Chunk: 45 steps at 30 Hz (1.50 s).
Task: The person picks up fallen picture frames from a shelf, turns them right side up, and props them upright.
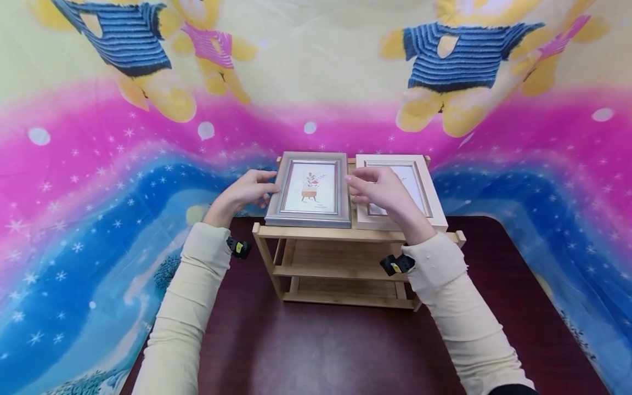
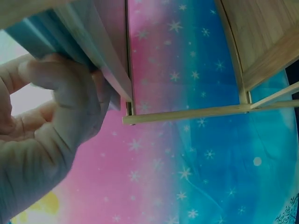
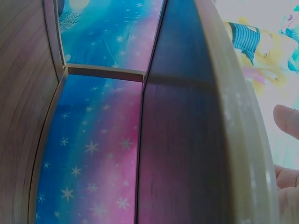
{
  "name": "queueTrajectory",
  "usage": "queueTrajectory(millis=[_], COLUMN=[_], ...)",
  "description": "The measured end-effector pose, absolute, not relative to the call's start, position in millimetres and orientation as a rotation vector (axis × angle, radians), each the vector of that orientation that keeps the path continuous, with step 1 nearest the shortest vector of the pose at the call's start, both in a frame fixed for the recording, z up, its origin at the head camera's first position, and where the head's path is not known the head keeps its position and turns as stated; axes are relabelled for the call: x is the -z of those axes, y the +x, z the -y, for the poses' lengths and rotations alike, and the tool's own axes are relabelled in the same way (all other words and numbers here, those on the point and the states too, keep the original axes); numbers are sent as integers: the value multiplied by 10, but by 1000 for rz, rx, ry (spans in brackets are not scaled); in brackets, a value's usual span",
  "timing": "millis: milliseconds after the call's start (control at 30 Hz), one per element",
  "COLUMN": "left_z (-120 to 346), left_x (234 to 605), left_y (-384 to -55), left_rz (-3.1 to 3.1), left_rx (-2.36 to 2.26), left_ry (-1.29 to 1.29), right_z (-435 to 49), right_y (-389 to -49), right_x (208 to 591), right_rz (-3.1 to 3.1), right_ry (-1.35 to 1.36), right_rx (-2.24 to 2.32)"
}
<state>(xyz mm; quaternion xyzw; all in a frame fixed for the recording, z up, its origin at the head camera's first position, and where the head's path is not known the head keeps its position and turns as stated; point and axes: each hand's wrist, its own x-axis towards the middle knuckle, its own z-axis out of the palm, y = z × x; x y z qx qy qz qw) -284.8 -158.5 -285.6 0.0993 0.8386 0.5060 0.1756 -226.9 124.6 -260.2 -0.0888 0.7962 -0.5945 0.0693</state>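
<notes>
One grey picture frame [image 1: 309, 189] lying atop a wooden rack [image 1: 336, 235], just left of a white frame [image 1: 413, 181], our left hand [image 1: 247, 191] gripping its left edge, our right hand [image 1: 382, 189] loosely bent near its right edge, whether touching we cannot tell.

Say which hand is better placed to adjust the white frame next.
Likely the right: the right hand is over the white frame, while the left hand is at the outer edge of the gray frame.
</notes>
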Motion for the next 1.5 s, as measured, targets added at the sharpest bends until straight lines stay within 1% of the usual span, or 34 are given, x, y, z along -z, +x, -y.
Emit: queueTrajectory(millis=[167, 467, 600, 833, 1100, 1367, 1500], left_z=[1594, 1592, 1599, 1629, 1619, 1615, 1602], left_x=[2856, 2833, 2830, 2817, 2804, 2845, 2820], left_y=[-2833, -2742, -2706, -2650, -2582, -2594, -2571], left_rz=[-2348, -2383, -2409, -2417, -2441, -2456, -2441], left_rx=[-1432, -1508, -1513, -1562, -1632, -1745, -1819], left_ry=[380, 384, 440, 542, 624, 689, 735], right_z=[-1237, -1189, -1160, -1148, -1126, -1120, -1111], right_y=[-2260, -2315, -2334, -2363, -2387, -2385, -2397], right_x=[2601, 2612, 2605, 2610, 2610, 2562, 2548], right_rz=[-2377, -2507, -2562, -2650, -2624, -2667, -2668], right_ry=[-253, -256, -234, -277, -237, -266, -238], right_rx=[1825, 1745, 1702, 1669, 1695, 1747, 1779])
